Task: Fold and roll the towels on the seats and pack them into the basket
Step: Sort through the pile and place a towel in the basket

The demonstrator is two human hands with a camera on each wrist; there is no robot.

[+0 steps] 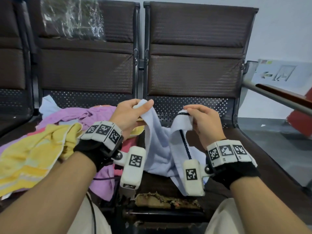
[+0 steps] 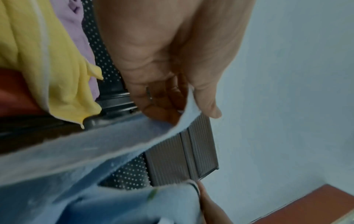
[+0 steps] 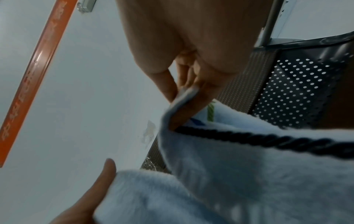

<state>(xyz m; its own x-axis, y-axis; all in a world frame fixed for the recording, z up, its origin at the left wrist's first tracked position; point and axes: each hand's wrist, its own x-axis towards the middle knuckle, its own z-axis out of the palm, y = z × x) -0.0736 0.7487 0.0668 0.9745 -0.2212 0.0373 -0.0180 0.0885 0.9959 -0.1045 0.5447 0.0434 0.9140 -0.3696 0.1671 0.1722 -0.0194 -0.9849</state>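
Left hand [image 1: 130, 114] pinches one top corner of the pale blue towel [image 1: 160, 149] between thumb and fingertips; the left wrist view confirms cloth caught under the thumb. Right hand [image 1: 205, 122] pinches the neighbouring corner, where a dark twisted cord [image 1: 184, 144] is attached. Both hands closed on cloth, not clenched on nothing.

Hands raised level and slightly apart, so the towel hangs below them in two drooping folds, its lower part bunched on the seat [image 1: 211, 137] beneath the right hand. Likely reason for the grip: holding two corners lets gravity open the cloth and shows its edges, which the first fold needs. Judged stage: spreading out, no fold made yet.

Cord dangles down from the right hand; could get trapped inside a fold or roll if not tucked aside.

Left of the left hand, on the next seat, the remaining pile: yellow towel [image 1: 33, 154] nearest, purple towel [image 1: 81, 115] behind it, a pink one partly buried. Kept to one side, probably so the seat under the hands stays free for folding.

Basket not in any view.
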